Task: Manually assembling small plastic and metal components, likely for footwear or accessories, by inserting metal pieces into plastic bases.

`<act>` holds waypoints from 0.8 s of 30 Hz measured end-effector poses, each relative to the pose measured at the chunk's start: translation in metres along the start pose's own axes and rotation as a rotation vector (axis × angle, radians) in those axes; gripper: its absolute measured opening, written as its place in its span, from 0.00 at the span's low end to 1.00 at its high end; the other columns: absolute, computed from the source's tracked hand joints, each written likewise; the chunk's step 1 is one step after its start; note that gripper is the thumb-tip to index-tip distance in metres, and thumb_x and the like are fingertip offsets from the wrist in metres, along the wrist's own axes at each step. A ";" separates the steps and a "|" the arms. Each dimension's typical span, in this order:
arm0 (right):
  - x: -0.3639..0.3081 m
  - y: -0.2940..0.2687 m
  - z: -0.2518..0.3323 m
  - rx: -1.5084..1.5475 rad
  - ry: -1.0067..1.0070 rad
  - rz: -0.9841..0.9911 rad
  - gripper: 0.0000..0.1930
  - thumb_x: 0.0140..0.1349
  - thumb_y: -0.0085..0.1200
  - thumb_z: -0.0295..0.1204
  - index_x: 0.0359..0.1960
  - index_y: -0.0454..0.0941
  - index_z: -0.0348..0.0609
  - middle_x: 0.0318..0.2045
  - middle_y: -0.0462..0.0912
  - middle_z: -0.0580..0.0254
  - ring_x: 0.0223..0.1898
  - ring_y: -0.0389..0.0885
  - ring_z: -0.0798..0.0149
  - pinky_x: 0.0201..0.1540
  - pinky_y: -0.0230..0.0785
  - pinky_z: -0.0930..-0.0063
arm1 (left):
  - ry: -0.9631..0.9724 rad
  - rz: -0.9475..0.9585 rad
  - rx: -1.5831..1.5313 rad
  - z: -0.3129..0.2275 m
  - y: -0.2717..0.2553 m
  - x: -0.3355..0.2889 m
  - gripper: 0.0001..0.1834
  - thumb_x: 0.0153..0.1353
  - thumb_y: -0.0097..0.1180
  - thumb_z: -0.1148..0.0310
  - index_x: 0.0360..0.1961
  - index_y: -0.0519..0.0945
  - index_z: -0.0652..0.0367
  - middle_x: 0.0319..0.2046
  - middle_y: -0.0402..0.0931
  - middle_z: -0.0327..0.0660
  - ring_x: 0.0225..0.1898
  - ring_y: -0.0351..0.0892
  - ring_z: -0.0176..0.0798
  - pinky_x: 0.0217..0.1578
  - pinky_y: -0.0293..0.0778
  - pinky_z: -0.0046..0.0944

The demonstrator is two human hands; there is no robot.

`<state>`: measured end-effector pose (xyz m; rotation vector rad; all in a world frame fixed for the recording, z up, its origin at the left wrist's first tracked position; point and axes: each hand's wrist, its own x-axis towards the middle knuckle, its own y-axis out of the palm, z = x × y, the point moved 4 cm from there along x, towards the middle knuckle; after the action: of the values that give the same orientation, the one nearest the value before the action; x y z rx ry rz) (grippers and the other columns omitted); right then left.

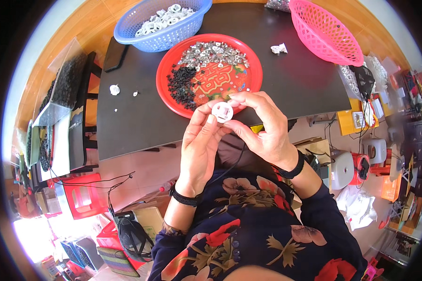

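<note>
Between my two hands is a small round white plastic part point(222, 112) with cut-outs in its face. My left hand point(201, 145) pinches it from the left, thumb on its front edge. On its other side, the fingers of my right hand point(263, 129) close in at the rim; whether they hold a smaller piece is too small to tell. Just beyond my hands lies a red round tray point(162, 77) with a printed pattern. Small black pieces point(182, 86) are heaped on its left side, and small silvery metal pieces point(214, 54) along its far side.
A blue basket point(162, 43) of white parts stands at the far left of the dark table point(136, 122). A pink basket point(326, 33) is at the far right, near a loose white part point(279, 48). A phone point(116, 57) and another white part point(115, 89) lie left.
</note>
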<state>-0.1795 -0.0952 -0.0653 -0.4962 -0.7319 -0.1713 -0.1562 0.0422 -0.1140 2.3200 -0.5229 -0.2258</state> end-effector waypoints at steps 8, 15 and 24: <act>-0.001 0.011 0.005 -0.011 0.007 -0.003 0.21 0.47 0.63 0.19 0.46 0.75 0.41 0.37 0.80 0.61 0.36 0.78 0.59 0.41 0.68 0.68 | -0.001 0.000 -0.060 -0.002 -0.003 -0.004 0.15 0.71 0.40 0.68 0.55 0.69 0.59 0.52 0.73 0.42 0.54 0.72 0.36 0.54 0.68 0.41; 0.003 0.012 0.003 -0.100 -0.090 0.018 0.20 0.50 0.63 0.22 0.46 0.75 0.44 0.39 0.81 0.64 0.39 0.78 0.58 0.45 0.66 0.66 | 0.021 -0.004 -0.029 -0.002 -0.001 -0.003 0.16 0.69 0.43 0.73 0.57 0.67 0.60 0.53 0.72 0.44 0.55 0.72 0.39 0.56 0.68 0.44; 0.003 0.010 -0.005 -0.101 -0.106 0.036 0.18 0.53 0.60 0.22 0.47 0.75 0.43 0.40 0.81 0.62 0.38 0.78 0.58 0.44 0.68 0.66 | 0.029 -0.053 0.008 0.002 -0.002 -0.001 0.18 0.68 0.45 0.74 0.58 0.65 0.58 0.54 0.71 0.44 0.56 0.71 0.38 0.56 0.68 0.43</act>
<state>-0.1713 -0.0891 -0.0696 -0.6173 -0.8207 -0.1499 -0.1572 0.0430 -0.1170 2.3437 -0.4487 -0.2150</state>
